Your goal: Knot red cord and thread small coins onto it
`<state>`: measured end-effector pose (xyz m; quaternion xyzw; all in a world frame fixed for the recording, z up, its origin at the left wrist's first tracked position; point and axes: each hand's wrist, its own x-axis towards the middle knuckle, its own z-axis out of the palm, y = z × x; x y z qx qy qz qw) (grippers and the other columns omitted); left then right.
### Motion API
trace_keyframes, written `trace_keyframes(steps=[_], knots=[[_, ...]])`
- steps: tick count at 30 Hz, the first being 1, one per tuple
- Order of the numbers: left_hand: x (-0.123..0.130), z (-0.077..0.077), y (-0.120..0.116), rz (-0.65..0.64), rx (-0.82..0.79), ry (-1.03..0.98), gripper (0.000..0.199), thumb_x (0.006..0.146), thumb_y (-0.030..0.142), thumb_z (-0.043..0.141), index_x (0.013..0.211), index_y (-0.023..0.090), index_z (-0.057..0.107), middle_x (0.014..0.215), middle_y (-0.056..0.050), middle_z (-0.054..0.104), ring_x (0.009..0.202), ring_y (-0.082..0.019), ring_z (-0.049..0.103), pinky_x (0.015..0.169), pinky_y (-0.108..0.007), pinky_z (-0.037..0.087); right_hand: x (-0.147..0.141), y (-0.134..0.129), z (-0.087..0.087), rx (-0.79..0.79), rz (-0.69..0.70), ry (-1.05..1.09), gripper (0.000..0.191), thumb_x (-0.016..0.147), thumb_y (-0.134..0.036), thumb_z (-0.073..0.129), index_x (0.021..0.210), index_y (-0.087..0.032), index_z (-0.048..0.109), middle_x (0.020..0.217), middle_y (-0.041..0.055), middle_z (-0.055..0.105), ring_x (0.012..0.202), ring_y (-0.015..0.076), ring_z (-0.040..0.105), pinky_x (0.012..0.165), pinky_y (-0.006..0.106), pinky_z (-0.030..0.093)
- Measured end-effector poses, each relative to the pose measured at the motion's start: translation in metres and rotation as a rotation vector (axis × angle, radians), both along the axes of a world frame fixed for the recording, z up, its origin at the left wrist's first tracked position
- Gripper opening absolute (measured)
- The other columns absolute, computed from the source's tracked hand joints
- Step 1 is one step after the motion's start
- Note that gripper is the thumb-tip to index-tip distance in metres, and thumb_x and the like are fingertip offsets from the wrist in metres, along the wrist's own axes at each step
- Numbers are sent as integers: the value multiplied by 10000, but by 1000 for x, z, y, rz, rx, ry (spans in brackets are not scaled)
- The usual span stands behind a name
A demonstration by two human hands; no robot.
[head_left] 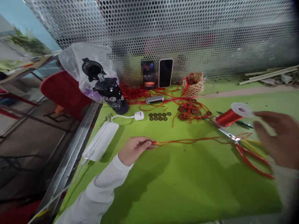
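Note:
Red cords (pixel 191 141) are pinched at one end by my left hand (pixel 137 147), thumb against fingers, and run rightward across the green tabletop. Their loose ends lie over the pliers-like scissors (pixel 243 146), which have red and yellow handles. My right hand (pixel 277 133), slightly blurred, is beside the spool of red thread (pixel 230 115), thumb and fingers apart and nothing visible between them. A green pen-like stick (pixel 244 124) lies behind the spool. Two short rows of dark round coins with holes (pixel 158 119) lie beyond my left hand, and a tangle of red cord with more coins (pixel 192 109) sits right of them.
A white power strip (pixel 101 140) with a charger (pixel 139 115) lies left. Behind stand a dark bottle (pixel 112 95), two phones (pixel 165 73) and a woven basket (pixel 193 85) before a perforated metal panel (pixel 187 31). The table's metal edge (pixel 72 152) runs along the left.

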<state>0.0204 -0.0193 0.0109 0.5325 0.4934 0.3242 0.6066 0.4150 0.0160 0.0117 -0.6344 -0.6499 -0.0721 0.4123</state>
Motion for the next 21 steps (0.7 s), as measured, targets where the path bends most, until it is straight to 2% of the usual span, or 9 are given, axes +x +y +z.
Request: trace_keyframes(steps=[1,3,5,6,8,11,14,17,21], knots=[[4,1,-2,2,-1,-12,345,752,426,621,854,99,665,834,-114,720,774,-211,682,744,-297,552,-33,-4,7,-102,214,-14,235,802,-311,546,1019,-224,569,985,100,621,889,176,608,767,340,495],[12,2,-6,18,-6,-46,332,753,418,621,849,104,670,819,-104,721,765,-208,682,736,-291,553,-100,-13,16,-169,574,-125,258,821,-285,521,1071,-222,515,1065,81,591,1003,175,562,868,340,473],[18,1,-10,41,-1,-86,315,750,406,627,837,107,678,804,-93,722,763,-203,679,728,-282,552,-156,-20,16,-276,791,-160,340,844,-304,489,1159,-188,437,1148,94,544,1067,177,527,900,336,456],[20,0,-12,54,2,-106,304,747,400,631,826,110,681,800,-86,721,764,-202,677,729,-279,550,-177,-22,13,-354,874,-150,364,855,-324,470,1181,-173,407,1145,98,542,1018,169,553,850,316,477],[22,-2,-13,75,4,-143,288,735,395,644,796,116,683,791,-74,718,755,-199,673,731,-283,549,-202,-25,5,-507,930,-131,348,880,-325,424,1190,-172,383,1081,82,576,831,144,609,695,274,498],[19,-5,-11,45,-46,-167,311,711,423,659,760,116,681,757,-64,712,719,-195,669,725,-298,551,-209,-24,-5,-573,886,-223,254,903,-307,377,1110,-178,449,926,48,619,662,140,607,550,249,443],[16,-5,-8,-12,-105,-166,348,707,451,652,763,109,680,748,-74,709,731,-198,671,726,-298,548,-203,-21,-9,-477,876,-287,214,909,-297,368,985,-166,518,844,46,612,624,124,584,526,231,401],[13,-3,-8,-7,-125,-171,349,708,428,660,834,103,670,819,-98,711,802,-208,668,759,-302,537,-198,-18,-11,-395,932,-154,187,906,-265,385,863,-160,533,772,33,596,624,84,559,566,194,402],[11,-3,-11,90,-62,-123,337,672,363,707,870,97,649,880,-116,702,801,-200,662,784,-303,522,-198,-17,-12,-381,962,43,141,879,-255,453,805,-163,530,692,2,578,578,53,518,547,158,391]])
